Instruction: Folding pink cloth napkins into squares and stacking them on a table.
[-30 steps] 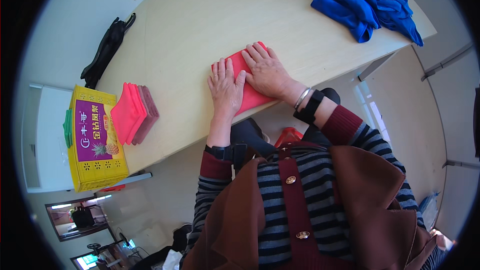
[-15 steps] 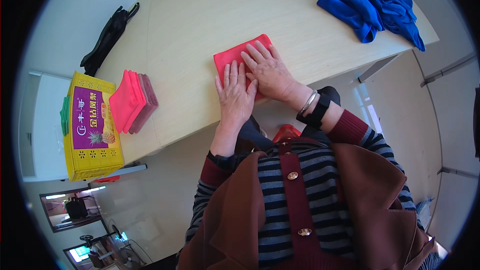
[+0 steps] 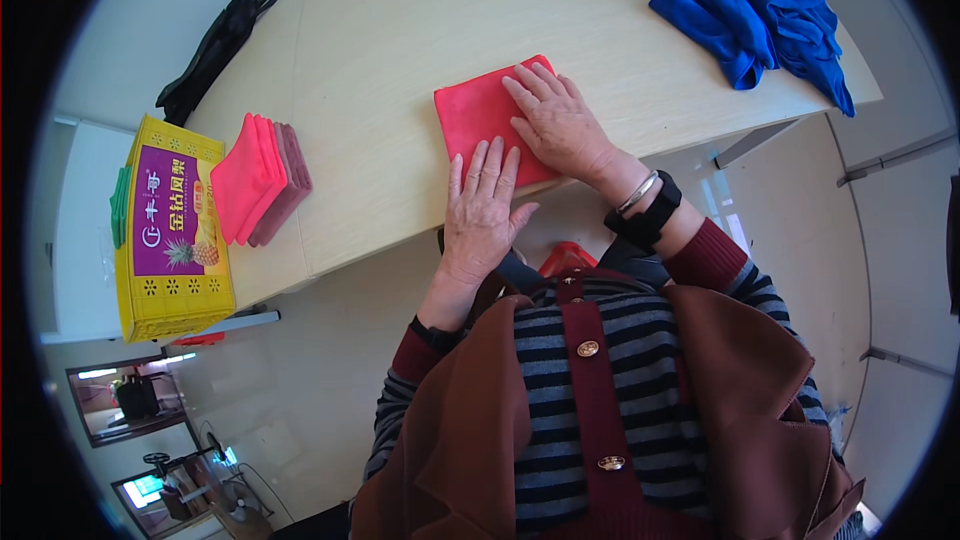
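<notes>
While pressing flat on the folded red cloth (image 3: 478, 115) at the table (image 3: 400, 50) edge: both hands open, left hand (image 3: 482, 210) and right hand (image 3: 556, 120), fingers spread, gripping nothing.

My left hand (image 3: 480, 210) slides back toward me — a second ago it lay flat, well onto the red cloth (image 3: 485, 115), beside the right; now only its fingertips rest on the near edge, palm off the table edge. My right hand (image 3: 560, 125) shifts little, fingers spread on the cloth's right half. The cloth shows more bare red on its left side — flatter, squarer.
</notes>
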The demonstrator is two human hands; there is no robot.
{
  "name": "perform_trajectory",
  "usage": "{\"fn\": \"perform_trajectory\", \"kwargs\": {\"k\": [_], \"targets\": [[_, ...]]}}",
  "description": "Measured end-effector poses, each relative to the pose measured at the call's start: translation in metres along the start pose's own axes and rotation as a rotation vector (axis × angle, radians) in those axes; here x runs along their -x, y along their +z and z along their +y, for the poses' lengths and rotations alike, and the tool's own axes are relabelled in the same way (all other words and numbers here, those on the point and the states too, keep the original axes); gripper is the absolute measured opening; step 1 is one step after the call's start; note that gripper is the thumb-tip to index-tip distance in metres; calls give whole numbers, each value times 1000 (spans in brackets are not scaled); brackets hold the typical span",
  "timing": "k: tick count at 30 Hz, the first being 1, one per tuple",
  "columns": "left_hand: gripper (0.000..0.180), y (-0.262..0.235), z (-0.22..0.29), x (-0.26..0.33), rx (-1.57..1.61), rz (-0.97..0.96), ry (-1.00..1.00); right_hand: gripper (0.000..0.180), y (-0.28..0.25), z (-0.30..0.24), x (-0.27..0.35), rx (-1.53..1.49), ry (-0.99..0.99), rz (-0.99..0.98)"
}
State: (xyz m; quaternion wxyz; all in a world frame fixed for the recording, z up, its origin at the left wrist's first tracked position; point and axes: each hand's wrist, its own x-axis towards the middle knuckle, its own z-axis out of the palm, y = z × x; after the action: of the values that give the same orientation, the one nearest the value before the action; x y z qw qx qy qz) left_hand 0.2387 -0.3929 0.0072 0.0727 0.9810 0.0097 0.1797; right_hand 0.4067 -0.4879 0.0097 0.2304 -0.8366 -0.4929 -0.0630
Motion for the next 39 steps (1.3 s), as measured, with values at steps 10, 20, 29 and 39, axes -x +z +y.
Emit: {"fn": "perform_trajectory", "kwargs": {"k": [10,20,29,39], "targets": [[76,-3,3,3,-46,-46,-9,55,9,-3,5,154,36,-20],[79,-8,5,5,-31,18,93,54,3,7,-13,91,23,23],[75,2,6,6,-11,-8,108,53,14,8,-21,138,-103,18],[43,-8,-23,27,245,323,-387,55,11,16,-15,-69,91,53]]}}
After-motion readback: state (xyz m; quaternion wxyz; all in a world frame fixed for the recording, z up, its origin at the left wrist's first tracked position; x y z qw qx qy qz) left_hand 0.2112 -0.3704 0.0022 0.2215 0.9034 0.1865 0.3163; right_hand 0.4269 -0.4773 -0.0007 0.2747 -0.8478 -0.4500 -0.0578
